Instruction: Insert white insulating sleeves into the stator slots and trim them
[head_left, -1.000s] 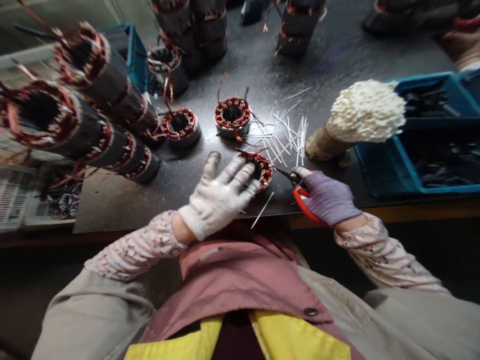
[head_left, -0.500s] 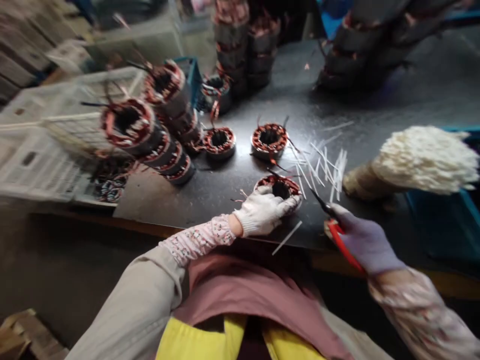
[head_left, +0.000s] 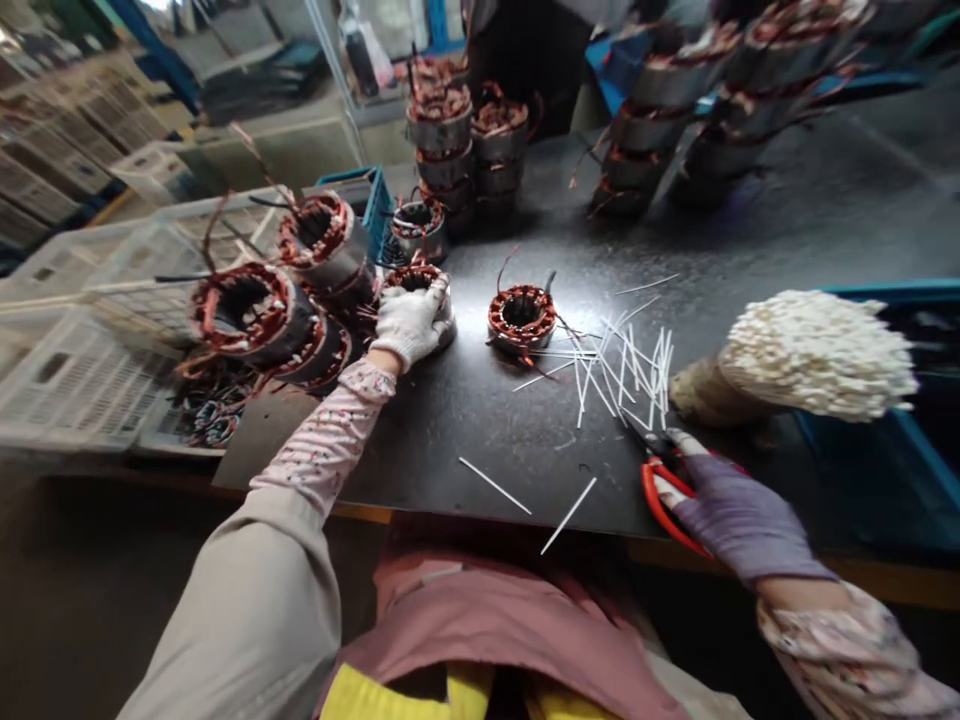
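Note:
My left hand (head_left: pixel 411 322), in a white knit glove, is closed around the rim of a copper-wound stator (head_left: pixel 417 276) left of the middle of the table. This stator sits where another one stood, apparently on top of it; my hand hides most of the lower part. A second wound stator (head_left: pixel 522 318) stands alone to the right, its leads sticking out. In a purple glove with bare fingertips, my right hand (head_left: pixel 739 510) grips red-handled scissors (head_left: pixel 660 490). Their dark blades point at a loose heap of thin white sticks (head_left: pixel 626 370).
Stacked stators (head_left: pixel 247 310) stand at left beside white plastic crates (head_left: pixel 82 350). More stacks (head_left: pixel 442 140) rise at the back, others (head_left: pixel 637 130) at back right. A thick bundle of white sticks (head_left: pixel 817 355) leans on a blue bin (head_left: pixel 885 480). Two loose sticks lie near the front edge.
My left hand has carried a stator from the front middle leftward and back onto the spot of another stator. The right hand still holds the scissors, slightly lower in view.

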